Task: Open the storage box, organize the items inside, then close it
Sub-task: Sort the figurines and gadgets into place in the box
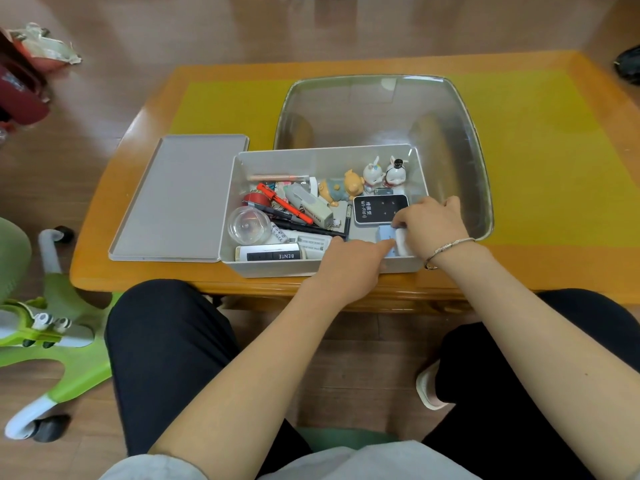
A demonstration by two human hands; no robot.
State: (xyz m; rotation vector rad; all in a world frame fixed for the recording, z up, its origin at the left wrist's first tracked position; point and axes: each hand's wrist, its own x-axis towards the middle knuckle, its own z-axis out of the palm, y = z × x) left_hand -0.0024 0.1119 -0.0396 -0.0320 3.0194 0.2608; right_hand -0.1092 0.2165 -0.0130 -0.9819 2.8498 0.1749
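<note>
storage box (242,188) lies open; right hand (433,226) pinches a small white-blue item (398,242) in its near-right corner, left hand (349,261) pressed alongside (lid (173,202) left).

Floor (346,29): brown wood-look planks, evenly lit
Counter (138,140): glossy orange wood, yellow-green inset top
Left side: green-and-white wheeled ride-on toy (52,341) on the floor

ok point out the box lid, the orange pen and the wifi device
box lid (176,199), head view, middle of its flat grey face
orange pen (285,206), head view, mid-barrel
wifi device (375,207), head view, centre of its black screen
</note>
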